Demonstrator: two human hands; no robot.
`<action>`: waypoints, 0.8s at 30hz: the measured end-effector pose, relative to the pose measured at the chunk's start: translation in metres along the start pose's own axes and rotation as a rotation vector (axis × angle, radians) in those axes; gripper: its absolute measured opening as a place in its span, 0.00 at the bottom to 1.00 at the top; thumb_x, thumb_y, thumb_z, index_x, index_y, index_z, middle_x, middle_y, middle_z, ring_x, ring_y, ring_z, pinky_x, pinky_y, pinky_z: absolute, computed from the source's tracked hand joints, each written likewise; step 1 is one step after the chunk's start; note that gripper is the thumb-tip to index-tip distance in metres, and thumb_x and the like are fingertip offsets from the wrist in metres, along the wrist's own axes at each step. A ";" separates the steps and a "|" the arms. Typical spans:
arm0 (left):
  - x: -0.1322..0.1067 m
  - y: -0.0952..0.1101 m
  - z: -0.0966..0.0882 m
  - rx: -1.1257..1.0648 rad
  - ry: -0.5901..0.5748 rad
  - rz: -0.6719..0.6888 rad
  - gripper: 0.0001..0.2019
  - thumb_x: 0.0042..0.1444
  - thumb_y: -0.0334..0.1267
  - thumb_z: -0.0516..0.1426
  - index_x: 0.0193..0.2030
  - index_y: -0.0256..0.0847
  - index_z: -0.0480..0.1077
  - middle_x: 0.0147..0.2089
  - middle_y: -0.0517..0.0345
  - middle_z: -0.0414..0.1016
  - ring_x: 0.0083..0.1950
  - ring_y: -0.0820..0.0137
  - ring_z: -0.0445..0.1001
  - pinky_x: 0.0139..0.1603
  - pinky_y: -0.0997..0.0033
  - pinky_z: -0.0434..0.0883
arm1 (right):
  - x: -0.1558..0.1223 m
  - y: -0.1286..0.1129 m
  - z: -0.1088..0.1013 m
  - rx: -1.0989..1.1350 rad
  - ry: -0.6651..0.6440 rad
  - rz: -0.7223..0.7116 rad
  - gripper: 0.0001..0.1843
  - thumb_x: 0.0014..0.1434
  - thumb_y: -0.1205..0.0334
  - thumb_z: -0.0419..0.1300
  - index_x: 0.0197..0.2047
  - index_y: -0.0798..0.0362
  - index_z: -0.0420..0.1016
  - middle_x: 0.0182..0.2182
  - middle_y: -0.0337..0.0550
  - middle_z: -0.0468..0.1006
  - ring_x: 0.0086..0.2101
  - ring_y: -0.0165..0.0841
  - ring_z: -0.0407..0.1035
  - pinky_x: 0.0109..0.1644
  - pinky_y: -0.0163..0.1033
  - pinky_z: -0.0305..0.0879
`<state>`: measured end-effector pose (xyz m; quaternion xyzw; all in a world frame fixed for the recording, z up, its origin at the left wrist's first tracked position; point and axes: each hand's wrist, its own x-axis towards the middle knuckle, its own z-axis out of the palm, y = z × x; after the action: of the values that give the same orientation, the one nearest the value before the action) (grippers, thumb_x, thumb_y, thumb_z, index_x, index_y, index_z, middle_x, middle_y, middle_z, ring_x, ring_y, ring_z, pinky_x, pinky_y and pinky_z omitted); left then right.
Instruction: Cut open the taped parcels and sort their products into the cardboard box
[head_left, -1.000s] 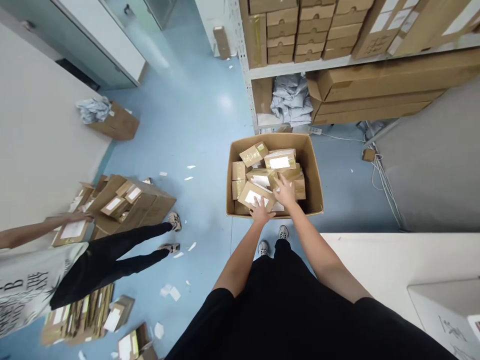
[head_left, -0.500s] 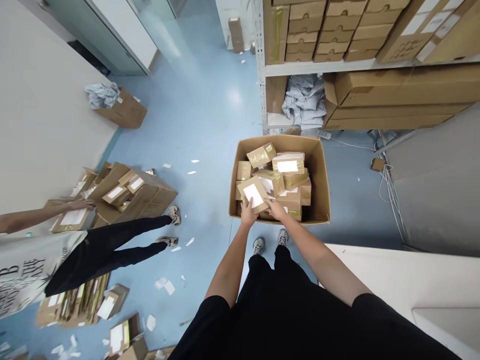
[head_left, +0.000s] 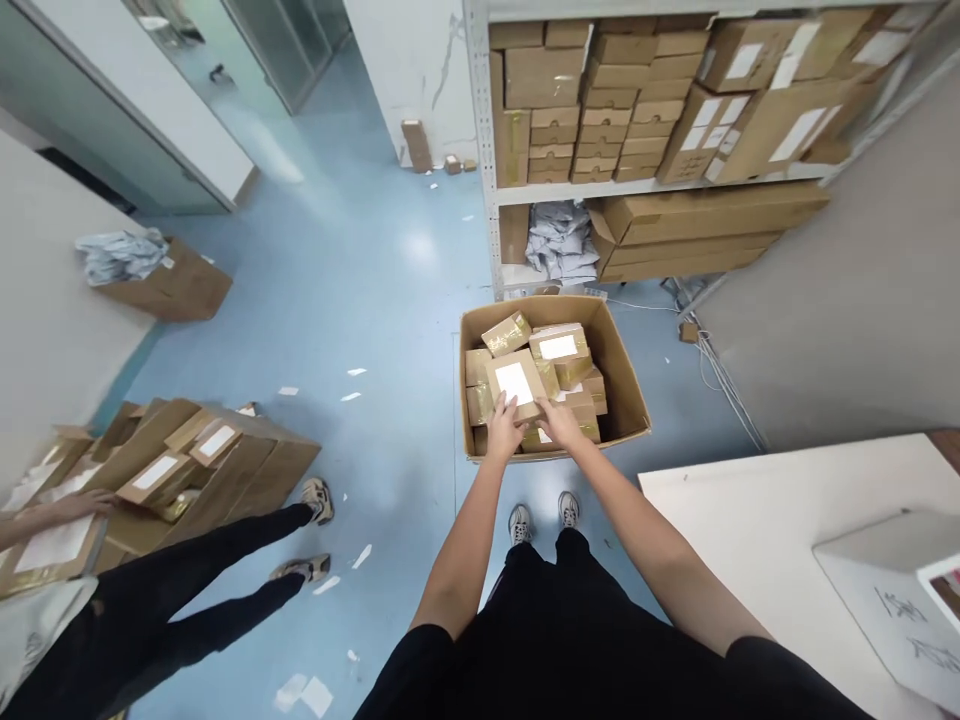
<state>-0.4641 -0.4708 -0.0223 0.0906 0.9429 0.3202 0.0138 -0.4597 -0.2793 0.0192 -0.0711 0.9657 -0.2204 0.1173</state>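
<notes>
A small brown cardboard box point(head_left: 534, 377) with a white label is between my two hands, above the other parcels in a large open carton point(head_left: 628, 385). My left hand point(head_left: 504, 432) grips its near left edge, fingertips reaching onto the label. At the near right corner, my right hand point(head_left: 560, 424) holds the same box. Under and around it lie several taped parcels, among them a labelled parcel point(head_left: 559, 345) and a parcel with shiny tape point(head_left: 506, 334). The held box hides part of the pile.
Beyond the carton stands a metal shelf point(head_left: 491, 190) stacked with cardboard boxes. A white table point(head_left: 697, 530) is at my right. On the left, a co-worker's hand point(head_left: 82, 503) rests by other filled cartons point(head_left: 262, 450). Paper scraps point(head_left: 304, 692) and cables point(head_left: 724, 380) lie on the floor.
The held box has turned straighter and shifted slightly right over the pile, still between both hands. My view has swung, so the shelf and the co-worker appear further left.
</notes>
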 end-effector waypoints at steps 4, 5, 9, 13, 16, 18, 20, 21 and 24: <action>0.013 0.045 -0.007 -0.077 0.035 0.224 0.37 0.57 0.34 0.70 0.73 0.50 0.68 0.81 0.46 0.58 0.78 0.48 0.63 0.76 0.44 0.66 | -0.037 0.016 -0.030 0.017 0.208 0.119 0.29 0.67 0.67 0.63 0.70 0.50 0.70 0.60 0.55 0.78 0.54 0.45 0.77 0.60 0.46 0.73; 0.017 0.060 -0.007 -0.097 0.035 0.269 0.38 0.57 0.34 0.71 0.73 0.50 0.68 0.81 0.46 0.57 0.78 0.47 0.63 0.76 0.44 0.66 | -0.049 0.024 -0.035 0.032 0.270 0.144 0.28 0.67 0.67 0.63 0.69 0.50 0.70 0.59 0.55 0.78 0.54 0.45 0.77 0.60 0.46 0.73; 0.022 0.130 0.005 -0.143 -0.042 0.442 0.45 0.57 0.40 0.72 0.78 0.51 0.60 0.85 0.46 0.45 0.81 0.45 0.56 0.78 0.44 0.63 | -0.112 0.066 -0.051 0.145 0.540 0.238 0.27 0.66 0.66 0.63 0.68 0.48 0.71 0.59 0.53 0.78 0.56 0.46 0.75 0.62 0.50 0.73; 0.004 0.218 0.034 -0.043 -0.252 0.639 0.47 0.60 0.43 0.70 0.82 0.55 0.54 0.86 0.51 0.40 0.82 0.41 0.51 0.79 0.38 0.57 | -0.199 0.113 -0.053 0.262 0.796 0.384 0.26 0.65 0.62 0.63 0.66 0.48 0.73 0.65 0.56 0.73 0.64 0.49 0.69 0.68 0.55 0.69; -0.031 0.284 0.072 -0.013 -0.380 0.795 0.46 0.59 0.43 0.70 0.81 0.54 0.57 0.86 0.50 0.41 0.81 0.40 0.53 0.79 0.36 0.56 | -0.276 0.143 -0.047 0.274 0.931 0.515 0.25 0.66 0.63 0.61 0.65 0.49 0.74 0.68 0.56 0.69 0.67 0.49 0.66 0.70 0.56 0.68; -0.066 0.323 0.103 -0.025 -0.452 0.882 0.43 0.59 0.41 0.71 0.79 0.53 0.61 0.86 0.49 0.40 0.81 0.41 0.54 0.79 0.38 0.57 | -0.332 0.159 -0.040 0.252 0.983 0.620 0.24 0.65 0.65 0.61 0.64 0.49 0.75 0.69 0.56 0.67 0.68 0.49 0.65 0.70 0.55 0.69; -0.108 0.357 0.136 -0.039 -0.518 0.941 0.39 0.60 0.40 0.70 0.77 0.50 0.65 0.86 0.48 0.40 0.81 0.42 0.55 0.79 0.40 0.60 | -0.390 0.173 -0.031 0.234 1.003 0.733 0.24 0.65 0.66 0.61 0.64 0.49 0.76 0.72 0.55 0.64 0.67 0.49 0.67 0.68 0.54 0.72; -0.131 0.371 0.152 -0.041 -0.550 0.962 0.37 0.60 0.40 0.69 0.76 0.49 0.66 0.86 0.48 0.42 0.80 0.42 0.56 0.79 0.41 0.61 | -0.419 0.178 -0.025 0.233 1.006 0.786 0.24 0.65 0.66 0.61 0.64 0.49 0.76 0.73 0.54 0.62 0.66 0.49 0.68 0.66 0.54 0.73; -0.199 0.406 0.198 -0.037 -0.655 1.029 0.35 0.60 0.39 0.69 0.74 0.46 0.69 0.84 0.45 0.48 0.79 0.44 0.58 0.78 0.41 0.63 | -0.500 0.192 0.001 0.254 1.005 0.915 0.24 0.66 0.67 0.59 0.64 0.48 0.76 0.76 0.52 0.57 0.64 0.49 0.71 0.63 0.54 0.76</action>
<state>-0.1864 -0.0710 0.0604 0.6281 0.7192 0.2574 0.1481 0.0056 -0.0136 0.0311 0.4688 0.8023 -0.2665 -0.2559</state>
